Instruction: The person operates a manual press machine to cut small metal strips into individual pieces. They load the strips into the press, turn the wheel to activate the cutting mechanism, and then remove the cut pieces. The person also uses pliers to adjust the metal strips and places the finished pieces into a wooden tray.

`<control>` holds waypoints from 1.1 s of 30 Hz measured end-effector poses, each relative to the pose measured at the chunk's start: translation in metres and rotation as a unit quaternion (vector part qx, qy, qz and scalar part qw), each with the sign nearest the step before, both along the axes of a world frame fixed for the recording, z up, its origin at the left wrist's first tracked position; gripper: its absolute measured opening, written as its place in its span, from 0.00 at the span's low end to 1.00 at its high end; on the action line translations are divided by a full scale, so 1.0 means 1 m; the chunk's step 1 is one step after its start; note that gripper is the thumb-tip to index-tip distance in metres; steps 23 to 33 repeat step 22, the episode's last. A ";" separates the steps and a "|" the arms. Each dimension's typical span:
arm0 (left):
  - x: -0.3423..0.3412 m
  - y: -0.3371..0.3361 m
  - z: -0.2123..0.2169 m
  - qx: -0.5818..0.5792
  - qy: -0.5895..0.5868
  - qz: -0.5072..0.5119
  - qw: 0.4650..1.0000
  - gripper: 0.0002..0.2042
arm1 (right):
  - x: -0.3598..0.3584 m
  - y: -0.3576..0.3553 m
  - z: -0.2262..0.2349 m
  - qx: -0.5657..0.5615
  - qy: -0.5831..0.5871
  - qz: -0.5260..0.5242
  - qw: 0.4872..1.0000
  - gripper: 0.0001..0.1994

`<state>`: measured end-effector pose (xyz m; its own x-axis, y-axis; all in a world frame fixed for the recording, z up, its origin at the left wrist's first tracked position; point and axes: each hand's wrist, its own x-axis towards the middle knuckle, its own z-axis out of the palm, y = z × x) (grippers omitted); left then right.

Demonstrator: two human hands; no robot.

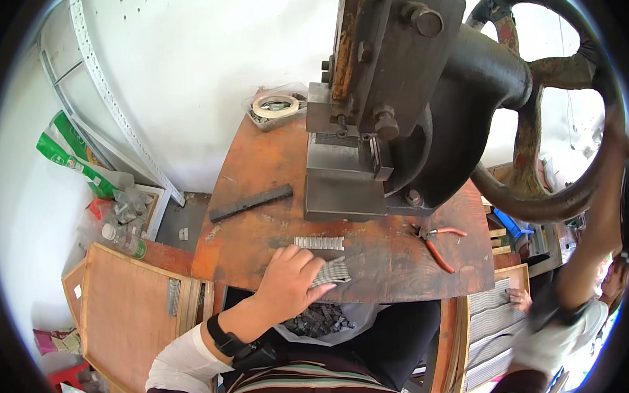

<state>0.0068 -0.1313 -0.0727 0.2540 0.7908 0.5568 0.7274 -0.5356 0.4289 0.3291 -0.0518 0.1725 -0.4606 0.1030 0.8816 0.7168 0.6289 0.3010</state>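
My left hand (289,282), a dark band on its wrist, is closed on a small bundle of grey ridged strips (334,272) at the table's near edge. Just beyond its fingers lies a short, light ridged strip (320,243). My right arm reaches up at the far right; my right hand (615,143), somewhat blurred, is closed on the rim of the big iron handwheel (560,207). That wheel belongs to a dark hand press (409,68). A ridged grey piece (334,140) shows under the press head, on the metal die block (342,195).
Red-handled pliers (439,246) and a dark bar (252,202) lie on the worn wooden table (395,268). A tape roll (276,106) rests on a tub behind. Dark scraps fill a bag (324,321) below. Wooden trays (127,297) flank me; another person's hand (519,299) touches the right one.
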 end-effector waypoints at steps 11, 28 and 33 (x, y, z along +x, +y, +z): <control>0.020 0.004 0.009 -0.029 0.067 0.043 0.996 0.28 | -0.072 -0.046 -0.236 -0.449 0.184 0.102 0.868 0.10; 0.019 0.005 -0.007 -0.034 -0.052 0.048 0.997 0.21 | -0.090 -0.034 -0.248 -0.512 0.228 0.106 0.821 0.07; 0.019 0.005 -0.007 -0.034 -0.052 0.048 0.997 0.21 | -0.090 -0.034 -0.248 -0.512 0.228 0.106 0.821 0.07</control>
